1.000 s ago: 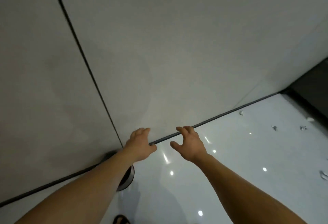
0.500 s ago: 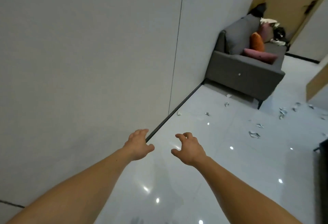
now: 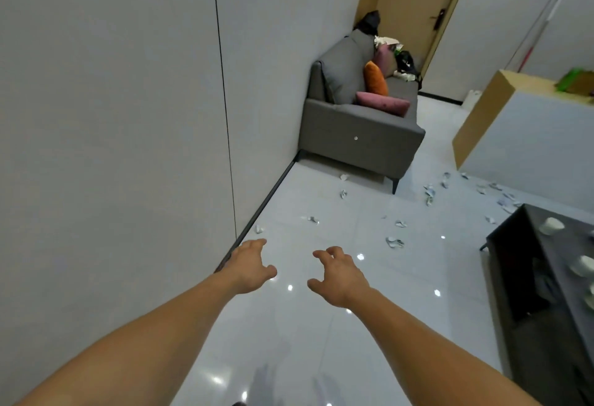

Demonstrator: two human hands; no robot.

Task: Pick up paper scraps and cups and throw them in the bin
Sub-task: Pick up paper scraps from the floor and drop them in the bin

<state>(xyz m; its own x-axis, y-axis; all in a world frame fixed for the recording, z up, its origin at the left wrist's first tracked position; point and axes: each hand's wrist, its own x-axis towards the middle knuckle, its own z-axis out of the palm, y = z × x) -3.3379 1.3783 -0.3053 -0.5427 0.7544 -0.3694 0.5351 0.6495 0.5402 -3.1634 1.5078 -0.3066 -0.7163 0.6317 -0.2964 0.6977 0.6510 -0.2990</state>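
Paper scraps (image 3: 394,242) litter the floor (image 3: 418,277) along its wall edge and before the sofa (image 3: 356,135); cups (image 3: 551,225) stand on the desk (image 3: 546,351). Left hand (image 3: 249,266) and right hand (image 3: 340,277): fingers (image 3: 257,242) loosely spread, empty. Collection appears largely outstanding.

Paper scraps (image 3: 394,242) scattered on floor (image 3: 321,325) before sofa (image 3: 360,129); cups (image 3: 551,225) on table (image 3: 546,309) right.

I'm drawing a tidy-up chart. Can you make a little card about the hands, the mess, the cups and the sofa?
Left hand: empty, fingers loose
Right hand: empty, fingers loosely curled
Paper scraps: scattered on the floor
Cups: white, on the dark table
Sofa: grey, against the wall, orange cushion on it
Bin: not in view
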